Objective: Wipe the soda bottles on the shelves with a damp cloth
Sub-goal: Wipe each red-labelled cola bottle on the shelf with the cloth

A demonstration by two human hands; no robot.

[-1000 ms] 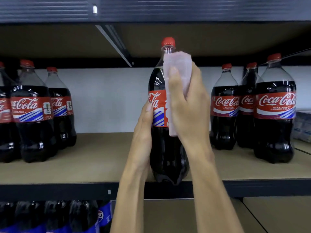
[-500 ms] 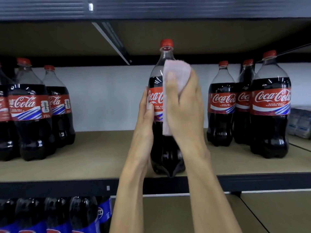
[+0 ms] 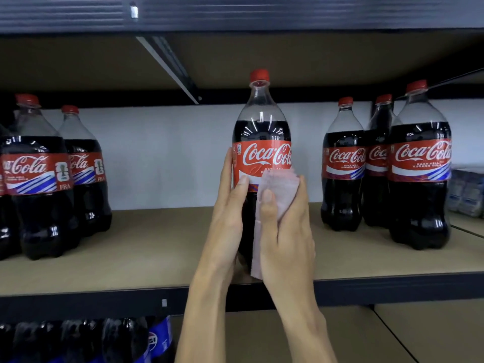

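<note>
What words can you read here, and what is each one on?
"Coca-Cola": held bottle, right front bottle.
"Cola", start cut off: left front bottle.
"FRA": left front bottle.
"RASA ASLI KURANG GULA": right front bottle.
"psi", cut off: blue bottle below.
Smaller print: too blurred.

White back wall [image 3: 162, 158] between the two shelves, plain. Diagonal metal brace [image 3: 167, 66] under the upper shelf [image 3: 314, 56], running front-left to back-right and ending at a small round fitting [image 3: 199, 98] near the wall. Small white tab [image 3: 134, 11] clipped on that shelf's front beam, grey tab [image 3: 164, 302] on the middle shelf [image 3: 131, 247] front edge. Far right: wrapped pack of small pale bottles [image 3: 467, 189], labels blurred, cut off by the frame edge. Thin dark rod [image 3: 455, 79] slants up across the top-right corner.
</note>
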